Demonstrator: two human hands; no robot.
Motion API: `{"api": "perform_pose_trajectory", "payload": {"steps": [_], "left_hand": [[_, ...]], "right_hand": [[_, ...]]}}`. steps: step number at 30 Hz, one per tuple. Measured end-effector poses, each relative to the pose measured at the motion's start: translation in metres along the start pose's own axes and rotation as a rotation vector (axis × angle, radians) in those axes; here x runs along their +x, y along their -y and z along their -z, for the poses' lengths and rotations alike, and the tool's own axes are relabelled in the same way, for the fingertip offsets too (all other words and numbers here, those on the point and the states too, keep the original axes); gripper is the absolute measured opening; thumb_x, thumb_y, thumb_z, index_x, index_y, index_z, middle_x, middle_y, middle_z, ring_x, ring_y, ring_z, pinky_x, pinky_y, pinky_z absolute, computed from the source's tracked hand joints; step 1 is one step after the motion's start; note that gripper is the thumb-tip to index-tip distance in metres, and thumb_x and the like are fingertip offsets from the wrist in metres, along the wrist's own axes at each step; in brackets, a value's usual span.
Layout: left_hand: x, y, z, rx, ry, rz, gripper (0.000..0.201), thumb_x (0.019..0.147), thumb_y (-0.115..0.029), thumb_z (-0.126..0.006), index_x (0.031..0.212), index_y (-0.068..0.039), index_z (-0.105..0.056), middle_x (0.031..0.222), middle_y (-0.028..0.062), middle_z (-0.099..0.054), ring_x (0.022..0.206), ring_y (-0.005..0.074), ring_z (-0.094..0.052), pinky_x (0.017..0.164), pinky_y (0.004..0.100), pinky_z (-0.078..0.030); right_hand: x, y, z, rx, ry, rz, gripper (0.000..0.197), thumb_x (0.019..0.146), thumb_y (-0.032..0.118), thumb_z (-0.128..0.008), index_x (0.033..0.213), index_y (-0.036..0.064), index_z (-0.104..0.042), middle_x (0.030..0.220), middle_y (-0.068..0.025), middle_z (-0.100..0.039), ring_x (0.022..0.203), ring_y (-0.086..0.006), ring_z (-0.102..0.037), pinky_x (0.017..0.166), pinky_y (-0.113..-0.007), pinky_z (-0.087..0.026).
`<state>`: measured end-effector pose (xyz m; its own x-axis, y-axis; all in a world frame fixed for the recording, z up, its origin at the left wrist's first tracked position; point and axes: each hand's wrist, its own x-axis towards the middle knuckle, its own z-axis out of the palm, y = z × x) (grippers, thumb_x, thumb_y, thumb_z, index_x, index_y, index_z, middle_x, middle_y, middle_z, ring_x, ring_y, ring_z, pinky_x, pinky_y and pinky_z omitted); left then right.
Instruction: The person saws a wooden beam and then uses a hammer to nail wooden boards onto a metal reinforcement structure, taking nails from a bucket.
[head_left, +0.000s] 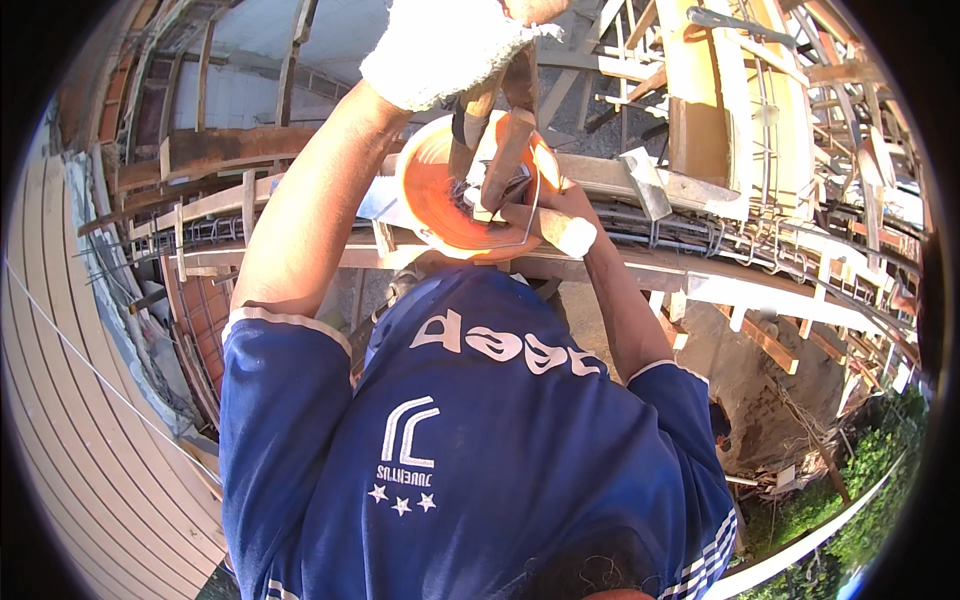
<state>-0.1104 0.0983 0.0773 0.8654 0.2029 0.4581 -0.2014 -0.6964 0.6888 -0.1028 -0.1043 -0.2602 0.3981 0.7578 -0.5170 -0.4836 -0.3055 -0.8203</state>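
Head view: orange bucket just beyond navy jersey, between both hands. White-gloved left hand over bucket's far edge; fingers partly cropped at top, cannot tell whether closed on anything. Right hand at bucket's right edge; fingers mostly hidden, cannot tell grip. Inside bucket, wooden-handled tools, some with long axes rising past far edge toward left hand, nearer to those than right. Another wooden handle jutting past right edge, just beside right hand.

Orange bucket, wooden-handled tools inside
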Motion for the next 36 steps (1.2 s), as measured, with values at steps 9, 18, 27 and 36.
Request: {"api": "perform_pose_trajectory", "payload": {"steps": [9, 18, 27, 36], "left_hand": [[-0.009, -0.002, -0.014, -0.228, -0.087, 0.192, 0.023, 0.087, -0.016, -0.065, 0.098, 0.005, -0.064, 0.073, 0.0084, -0.06, 0.056, 0.0141, -0.055, 0.053, 0.0267, -0.045], [-0.005, 0.001, -0.012, -0.296, 0.031, 0.098, 0.018, 0.087, -0.017, -0.066, 0.08, -0.002, -0.059, 0.072, 0.0106, -0.06, 0.054, 0.0119, -0.052, 0.051, 0.0246, -0.043], [-0.013, 0.011, -0.026, -0.151, -0.159, 0.044, 0.023, 0.094, -0.02, -0.052, 0.085, 0.001, -0.054, 0.07, 0.0088, -0.049, 0.059, 0.0157, -0.048, 0.056, 0.0281, -0.04], [-0.01, 0.016, -0.026, -0.201, -0.132, 0.119, 0.019, 0.089, -0.016, -0.056, 0.077, -0.002, -0.05, 0.067, 0.0067, -0.048, 0.059, 0.0145, -0.048, 0.057, 0.0288, -0.04]], "right_hand": [[-0.028, 0.003, 0.004, 0.059, -0.124, 0.08, 0.053, 0.093, 0.032, -0.066, 0.132, -0.0027, -0.056, 0.115, -0.0114, -0.067, 0.1, -0.0154, -0.063, 0.086, -0.032, -0.051], [-0.171, -0.088, 0.015, 0.168, -0.418, -0.138, 0.054, 0.094, 0.038, -0.064, 0.135, 0.0023, -0.055, 0.109, -0.0096, -0.068, 0.099, -0.0187, -0.066, 0.075, -0.033, -0.055], [-0.296, -0.256, -0.111, -0.418, -0.351, -0.601, 0.046, 0.089, 0.041, -0.06, 0.119, 0.0066, -0.063, 0.11, -0.022, -0.068, 0.103, -0.0394, -0.066, 0.085, -0.049, -0.053], [-0.28, -0.273, -0.143, -0.264, -0.353, -0.729, 0.054, 0.087, 0.049, -0.061, 0.135, 0.0252, -0.055, 0.137, -0.0271, -0.046, 0.116, -0.0528, -0.054, 0.098, -0.058, -0.046]]}}
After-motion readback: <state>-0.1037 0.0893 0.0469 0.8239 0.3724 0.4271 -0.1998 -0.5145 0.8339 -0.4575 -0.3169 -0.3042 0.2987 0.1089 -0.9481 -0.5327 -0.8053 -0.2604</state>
